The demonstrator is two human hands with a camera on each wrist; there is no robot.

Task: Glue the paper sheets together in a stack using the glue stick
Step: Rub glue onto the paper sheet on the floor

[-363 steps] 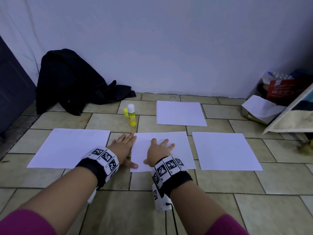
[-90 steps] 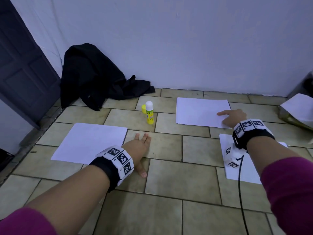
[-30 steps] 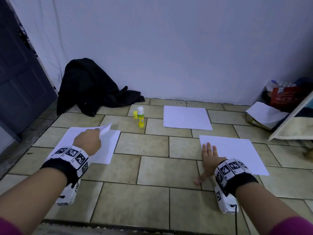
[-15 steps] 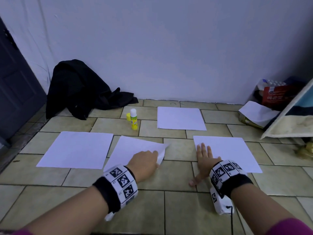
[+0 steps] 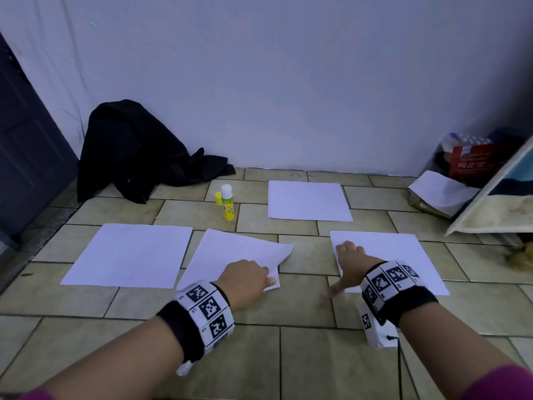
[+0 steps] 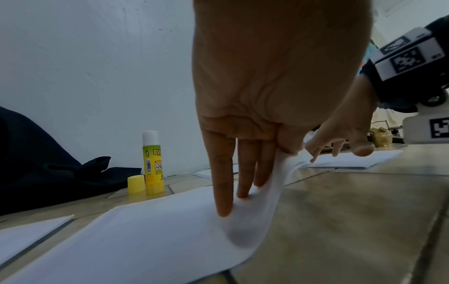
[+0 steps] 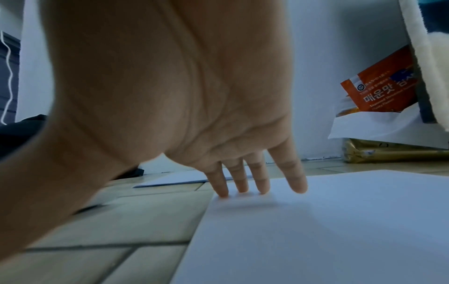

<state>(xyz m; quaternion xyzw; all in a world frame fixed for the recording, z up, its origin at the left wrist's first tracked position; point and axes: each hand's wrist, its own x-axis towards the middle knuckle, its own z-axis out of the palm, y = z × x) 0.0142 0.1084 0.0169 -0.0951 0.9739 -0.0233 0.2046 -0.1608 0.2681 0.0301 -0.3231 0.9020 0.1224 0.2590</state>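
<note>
Four white paper sheets lie on the tiled floor: a left sheet (image 5: 129,252), a middle sheet (image 5: 230,252), a far sheet (image 5: 307,200) and a right sheet (image 5: 403,255). My left hand (image 5: 259,277) pinches the middle sheet's (image 6: 145,240) near right corner, which curls up between thumb and fingers (image 6: 222,201). My right hand (image 5: 347,249) presses straight fingertips (image 7: 240,188) on the left edge of the right sheet (image 7: 316,230), thumb on the tile. The yellow glue stick (image 5: 227,202) stands uncapped beyond the middle sheet, its cap (image 5: 218,197) beside it.
A black cloth (image 5: 138,151) is heaped against the wall at the back left, beside a dark door (image 5: 26,157). At the right stand an orange box (image 5: 473,163), a loose paper on a gold packet (image 5: 441,192) and a leaning board (image 5: 496,203).
My left hand took a sheet off the left one and carried it right to the middle, where it now lies nearly flat. My right hand's fingers have risen from flat onto their tips.
</note>
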